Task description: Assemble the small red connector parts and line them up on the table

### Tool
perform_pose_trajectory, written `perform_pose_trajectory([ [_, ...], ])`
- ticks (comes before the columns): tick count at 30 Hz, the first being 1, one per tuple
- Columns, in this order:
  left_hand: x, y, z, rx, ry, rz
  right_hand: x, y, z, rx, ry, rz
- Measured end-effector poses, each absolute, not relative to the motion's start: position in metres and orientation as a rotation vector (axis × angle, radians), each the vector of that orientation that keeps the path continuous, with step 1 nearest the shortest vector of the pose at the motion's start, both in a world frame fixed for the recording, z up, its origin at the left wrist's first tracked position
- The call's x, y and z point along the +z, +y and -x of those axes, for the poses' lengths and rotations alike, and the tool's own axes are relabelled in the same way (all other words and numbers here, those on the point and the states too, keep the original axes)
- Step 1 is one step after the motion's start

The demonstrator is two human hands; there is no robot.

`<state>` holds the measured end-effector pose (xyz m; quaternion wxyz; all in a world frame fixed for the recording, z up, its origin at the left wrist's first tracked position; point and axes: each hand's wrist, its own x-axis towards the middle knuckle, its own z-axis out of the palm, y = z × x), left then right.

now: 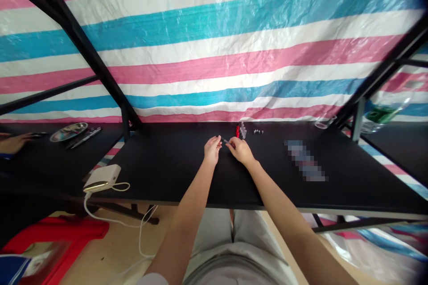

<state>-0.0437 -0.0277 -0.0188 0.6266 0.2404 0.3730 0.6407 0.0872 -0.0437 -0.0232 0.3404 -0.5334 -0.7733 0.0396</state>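
1. My right hand [240,150] is over the black bench [174,178], its fingers [232,141] pinched closed on one end of a small dark rod [226,141]. The rod is too small to identify further. It points left, toward my other hand.
2. My left hand [212,150] is just beside the rod, fingers [218,139] half curled and tips raised. I cannot tell whether they touch the rod or hold anything.
3. Just beyond my hands, near the far edge of the bench, a small red object [237,130] stands beside a clear plastic piece [243,130].
4. To the right of these lies a short row of tiny metal parts [258,132]. A blurred-out strip [305,160] lies farther right, with a clear cup [323,122] near the far edge.
5. At the near left corner of the bench sits a white power bank [102,178], its white cable [96,216] hanging toward the floor.
6. On the adjoining bench at left are a metal tray [68,132] and pens [85,138]. A co-worker's hand [13,143] rests near them.
7. A red stool [53,236] stands on the floor at lower left. A pink, white and blue striped tarp [214,49] hangs behind the black steel frame [76,40].
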Motion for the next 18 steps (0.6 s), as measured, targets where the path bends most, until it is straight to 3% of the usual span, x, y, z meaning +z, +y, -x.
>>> perform_pose_trajectory([
  [12,-0.024,-0.029,0.037,1.499,1.186,-1.144,-0.016,-0.038,-0.111,0.208,-1.715,1.958],
  [18,-0.026,-0.02,0.014,1.273,1.313,-1.764,-0.022,-0.032,-0.13,0.269,-1.551,2.087],
])
